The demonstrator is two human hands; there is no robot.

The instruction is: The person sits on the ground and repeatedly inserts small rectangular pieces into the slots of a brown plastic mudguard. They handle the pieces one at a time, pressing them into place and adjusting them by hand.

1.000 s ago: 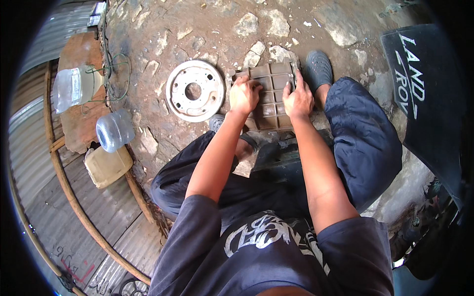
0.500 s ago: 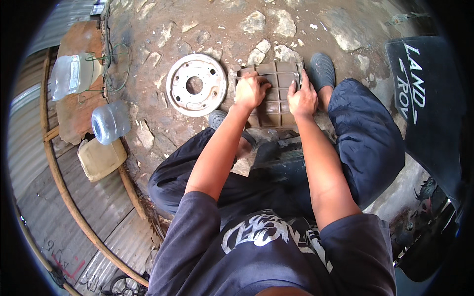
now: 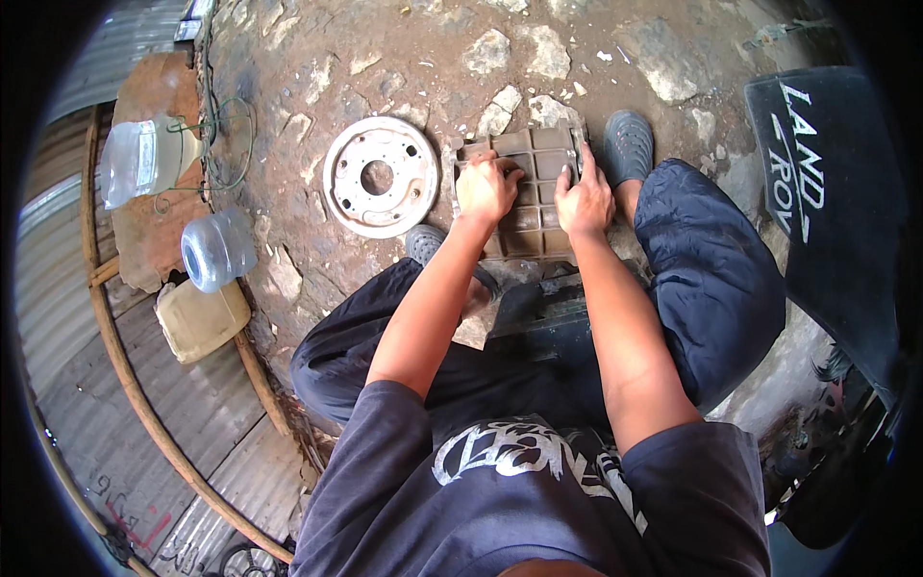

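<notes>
A ribbed grey-brown metal casing [image 3: 524, 216] lies on the ground between my feet, its top crossed by a grid of raised ribs. Over its left half rests my left hand [image 3: 486, 188], fingers curled in; whatever they may hold is hidden beneath them. My right hand [image 3: 585, 204] touches the casing's right edge, with its fingers stretched out along that side and the thumb apart on top. To the left of the casing a round white metal wheel disc [image 3: 409, 197] lies flat, with a large centre hole and smaller holes around it.
My shod feet flank the casing, the right shoe [image 3: 630, 144] close to its edge. A dark block [image 3: 538, 322] sits between my legs. Clear plastic bottles [image 3: 236, 248] and a yellowish jerrycan [image 3: 207, 322] stand left by a corrugated wall. At right hangs a black flap [image 3: 836, 250]. Stones stud the ground.
The whole view has shifted slightly, so the casing and disc appear a little lower. Both hands keep nearly the same places on the casing.
</notes>
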